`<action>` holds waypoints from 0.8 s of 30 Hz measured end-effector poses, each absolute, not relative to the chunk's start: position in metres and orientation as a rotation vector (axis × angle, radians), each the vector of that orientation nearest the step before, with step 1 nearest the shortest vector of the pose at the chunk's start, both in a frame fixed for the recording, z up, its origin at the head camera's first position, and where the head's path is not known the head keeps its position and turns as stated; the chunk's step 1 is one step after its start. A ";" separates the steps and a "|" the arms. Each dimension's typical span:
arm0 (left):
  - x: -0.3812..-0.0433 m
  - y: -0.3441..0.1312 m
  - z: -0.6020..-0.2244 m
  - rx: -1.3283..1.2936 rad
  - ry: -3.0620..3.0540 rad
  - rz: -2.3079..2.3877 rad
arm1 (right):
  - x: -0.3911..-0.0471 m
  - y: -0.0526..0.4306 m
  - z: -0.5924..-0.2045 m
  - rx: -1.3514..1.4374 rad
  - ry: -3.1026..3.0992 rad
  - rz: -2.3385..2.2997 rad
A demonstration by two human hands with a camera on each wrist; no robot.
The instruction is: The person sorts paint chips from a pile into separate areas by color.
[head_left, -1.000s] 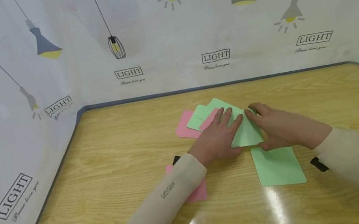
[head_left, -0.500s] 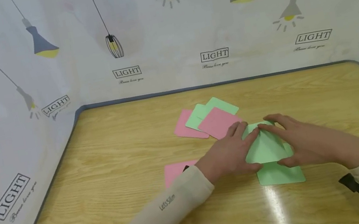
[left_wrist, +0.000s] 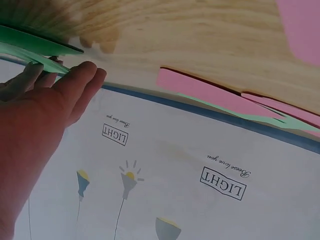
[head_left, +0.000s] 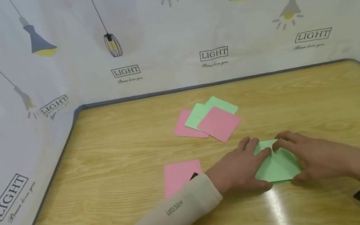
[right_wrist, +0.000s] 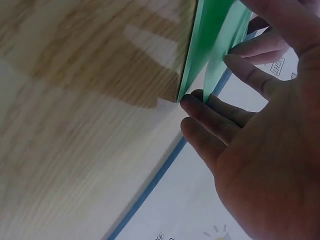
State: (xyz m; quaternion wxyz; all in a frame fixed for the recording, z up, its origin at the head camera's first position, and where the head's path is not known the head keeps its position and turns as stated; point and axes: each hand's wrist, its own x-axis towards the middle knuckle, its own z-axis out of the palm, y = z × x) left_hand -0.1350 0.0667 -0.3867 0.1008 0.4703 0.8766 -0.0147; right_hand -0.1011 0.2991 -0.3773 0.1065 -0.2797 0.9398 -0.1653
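Observation:
Both hands hold a green card (head_left: 277,163) by its two sides at the front right of the table. My left hand (head_left: 242,168) grips its left edge, thumb at the near corner and fingers at the far side. On the opposite edge, my right hand (head_left: 321,158) pinches it in the same way. The card bows slightly between them. It lies close over a second green card (right_wrist: 197,50), seen beneath it in the right wrist view and mostly hidden from above.
A pink card (head_left: 181,174) lies left of the hands, partly covered by the left sleeve (head_left: 182,208). Farther back, pink and green cards overlap in a fan, with a pink card (head_left: 219,123) on top. A printed white sheet (head_left: 160,43) stands behind the wooden table (head_left: 118,151).
Both hands have carried the green card from beside the fanned cards toward the front right, over the other green card. The top pink card of the fan is now uncovered.

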 end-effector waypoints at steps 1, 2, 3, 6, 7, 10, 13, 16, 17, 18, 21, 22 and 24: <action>-0.135 0.067 -0.388 1.400 2.602 -0.065 | -0.101 0.299 -0.378 -0.831 2.770 -0.479; -0.134 0.067 -0.388 1.408 2.612 -0.084 | -0.102 0.299 -0.379 -0.836 2.772 -0.475; -0.134 0.067 -0.389 1.416 2.622 -0.095 | -0.102 0.299 -0.379 -0.839 2.775 -0.469; -0.134 0.067 -0.390 1.422 2.631 -0.109 | -0.103 0.298 -0.379 -0.853 2.776 -0.467; -0.134 0.067 -0.390 1.420 2.632 -0.109 | -0.103 0.298 -0.379 -0.850 2.776 -0.462; -0.134 0.066 -0.391 1.415 2.634 -0.105 | -0.104 0.298 -0.379 -0.876 2.775 -0.458; -0.135 0.065 -0.393 1.427 2.632 -0.121 | -0.104 0.299 -0.381 -0.903 2.777 -0.449; -0.135 0.064 -0.396 1.468 2.637 -0.153 | -0.104 0.299 -0.382 -0.933 2.779 -0.447; -0.135 0.063 -0.397 1.482 2.640 -0.163 | -0.104 0.299 -0.382 -0.942 2.779 -0.448; -0.135 0.063 -0.398 1.496 2.645 -0.170 | -0.104 0.299 -0.382 -0.947 2.783 -0.448; -0.136 0.063 -0.400 1.519 2.660 -0.176 | -0.105 0.299 -0.383 -0.958 2.787 -0.446; -0.136 0.063 -0.400 1.522 2.663 -0.177 | -0.105 0.299 -0.382 -0.956 2.786 -0.447; -0.136 0.063 -0.401 1.522 2.662 -0.175 | -0.105 0.299 -0.382 -0.953 2.784 -0.443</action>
